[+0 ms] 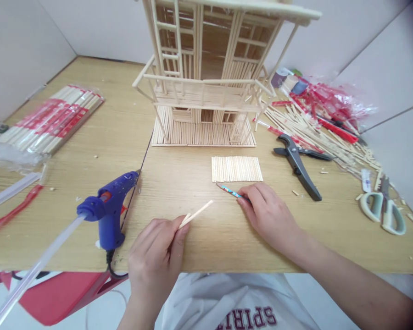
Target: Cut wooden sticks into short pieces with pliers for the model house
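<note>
Left hand point(154, 261) clenches a wooden stick point(196, 214); right hand point(268, 215) grasps a blue pencil point(230, 191) low, perhaps for steadiness, near the worktop point(209, 240).

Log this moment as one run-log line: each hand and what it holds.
left hand: wooden sticks | right hand: blue pencil | beside left hand: blue glue gun

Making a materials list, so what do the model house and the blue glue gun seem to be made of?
The model house looks like unpainted pale wood or bamboo, probably chopsticks: rows of thin, round sticks with a dry, matte surface. The glue gun seems to be moulded plastic, with a smooth, shiny blue shell, though its inner parts are hidden.
</note>
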`<state>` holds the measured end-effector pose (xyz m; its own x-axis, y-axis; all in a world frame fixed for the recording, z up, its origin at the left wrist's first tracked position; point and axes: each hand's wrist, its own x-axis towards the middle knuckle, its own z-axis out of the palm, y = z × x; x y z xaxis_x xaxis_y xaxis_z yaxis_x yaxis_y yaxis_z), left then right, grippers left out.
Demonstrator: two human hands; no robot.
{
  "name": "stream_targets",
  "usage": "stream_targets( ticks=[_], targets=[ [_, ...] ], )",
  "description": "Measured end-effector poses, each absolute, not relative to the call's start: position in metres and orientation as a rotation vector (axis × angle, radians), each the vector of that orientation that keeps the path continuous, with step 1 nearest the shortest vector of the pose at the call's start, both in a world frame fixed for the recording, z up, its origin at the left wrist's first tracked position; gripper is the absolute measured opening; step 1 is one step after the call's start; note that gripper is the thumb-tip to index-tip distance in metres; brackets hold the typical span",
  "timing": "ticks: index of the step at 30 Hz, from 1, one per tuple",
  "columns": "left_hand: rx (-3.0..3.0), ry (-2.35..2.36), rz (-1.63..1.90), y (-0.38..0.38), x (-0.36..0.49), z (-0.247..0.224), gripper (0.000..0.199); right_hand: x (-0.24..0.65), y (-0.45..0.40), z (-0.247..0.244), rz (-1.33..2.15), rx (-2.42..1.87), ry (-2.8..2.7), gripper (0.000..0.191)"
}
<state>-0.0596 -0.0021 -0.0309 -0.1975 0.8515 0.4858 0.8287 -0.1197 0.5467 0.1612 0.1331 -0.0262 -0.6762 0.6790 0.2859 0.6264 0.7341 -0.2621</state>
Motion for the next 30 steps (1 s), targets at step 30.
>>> stream_targets(
  ticks=[30],
  targets=[
    [1.735, 2.226, 1.170, -0.002, -0.058, -0.030, 0.031, 0.238, 0.166, -0.017, -0.278, -1.221, -2.472, 0.024]
  ],
)
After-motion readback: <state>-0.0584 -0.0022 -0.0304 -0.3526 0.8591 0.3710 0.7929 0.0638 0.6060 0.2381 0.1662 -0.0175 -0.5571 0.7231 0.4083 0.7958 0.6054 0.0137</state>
